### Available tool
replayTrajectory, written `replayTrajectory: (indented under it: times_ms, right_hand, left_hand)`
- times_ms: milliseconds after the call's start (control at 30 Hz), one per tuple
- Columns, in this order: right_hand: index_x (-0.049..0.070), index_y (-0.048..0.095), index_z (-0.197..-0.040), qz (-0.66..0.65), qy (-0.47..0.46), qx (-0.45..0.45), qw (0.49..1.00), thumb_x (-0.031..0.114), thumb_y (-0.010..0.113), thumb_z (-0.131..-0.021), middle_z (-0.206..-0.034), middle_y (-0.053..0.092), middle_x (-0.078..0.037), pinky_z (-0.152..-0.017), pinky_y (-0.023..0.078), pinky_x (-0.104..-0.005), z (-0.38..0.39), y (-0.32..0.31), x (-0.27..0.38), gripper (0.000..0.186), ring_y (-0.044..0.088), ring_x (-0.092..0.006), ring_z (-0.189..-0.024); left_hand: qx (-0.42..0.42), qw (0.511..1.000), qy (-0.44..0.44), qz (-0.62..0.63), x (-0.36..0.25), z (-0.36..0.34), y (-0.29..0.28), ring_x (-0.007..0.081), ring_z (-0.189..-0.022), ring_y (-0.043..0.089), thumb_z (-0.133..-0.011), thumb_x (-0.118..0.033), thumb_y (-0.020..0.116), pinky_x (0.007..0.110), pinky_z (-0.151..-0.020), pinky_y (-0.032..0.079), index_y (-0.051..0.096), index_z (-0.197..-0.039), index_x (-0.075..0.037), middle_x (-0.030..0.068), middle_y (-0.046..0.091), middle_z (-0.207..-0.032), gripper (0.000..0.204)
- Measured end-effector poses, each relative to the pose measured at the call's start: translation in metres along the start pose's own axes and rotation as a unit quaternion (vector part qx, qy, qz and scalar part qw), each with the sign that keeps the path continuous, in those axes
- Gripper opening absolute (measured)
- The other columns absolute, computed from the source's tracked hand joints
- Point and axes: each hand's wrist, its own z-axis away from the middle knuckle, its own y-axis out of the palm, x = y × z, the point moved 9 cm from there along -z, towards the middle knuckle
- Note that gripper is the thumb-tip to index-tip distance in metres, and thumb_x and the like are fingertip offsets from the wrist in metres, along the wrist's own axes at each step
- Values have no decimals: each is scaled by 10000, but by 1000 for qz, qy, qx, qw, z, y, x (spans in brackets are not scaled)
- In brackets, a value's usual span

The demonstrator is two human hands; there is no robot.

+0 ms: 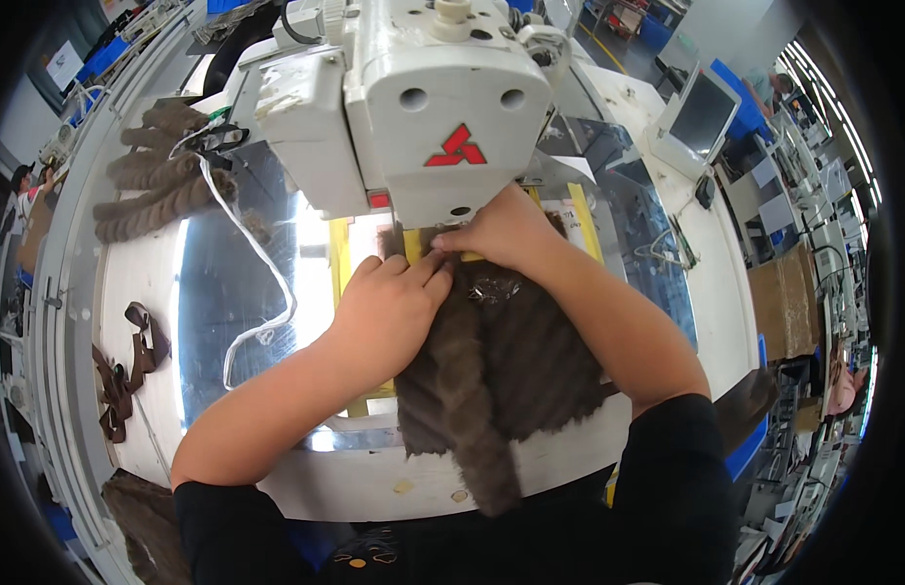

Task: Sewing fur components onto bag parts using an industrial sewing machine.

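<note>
Left grip [392, 304]: fingers bunched, looks clamped on top end of strip [469, 400]. Right grip [501, 234]: thumb by left fingertips; other fingers partly hidden under machine [452, 107], so cannot tell if clamped.

Strip lies long over dark fur [545, 366], low end by near edge of tabletop [369, 487]. Yellow tape [340, 258] on left.

To do it well: keep strip straight, fur flat. Press gently, small bits at once. Tuck loose hairs in. Mind fingers under machine.
</note>
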Motion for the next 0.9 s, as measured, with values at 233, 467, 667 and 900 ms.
replayTrajectory:
  times_ms: [233,467,667,900]
  right_hand:
    - [74,761,-923,-12,20,-24,999,427,836,-697,-856,733,-162,-781,563,-466,-5,-1,-13,425,709,-383,-866]
    - [27,741,-736,-37,29,14,999,366,851,-682,-760,709,-190,-753,561,-462,-13,17,-40,361,707,-391,-799]
    - [15,739,-708,-99,83,48,990,274,825,-686,-743,705,-203,-736,562,-458,-16,14,-45,273,706,-386,-765]
    - [7,748,-726,-117,152,101,976,237,801,-687,-747,713,-207,-739,574,-442,-15,9,-45,239,716,-381,-780]
  left_hand:
    - [5,995,3,-102,-2,-18,6,206,-900,674,-823,-102,592,356,-802,471,622,-1293,-49,74,730,-1188,474]
    - [-20,994,2,-107,0,-20,11,190,-787,671,-797,-117,600,343,-726,475,677,-1228,-13,113,740,-1184,450]
    - [-42,993,3,-107,6,-29,11,198,-760,668,-778,-103,615,346,-701,459,697,-1177,-18,113,757,-1102,416]
    - [-37,994,-4,-100,10,-33,10,219,-817,690,-784,-98,621,357,-723,463,702,-1156,-37,108,750,-1049,385]
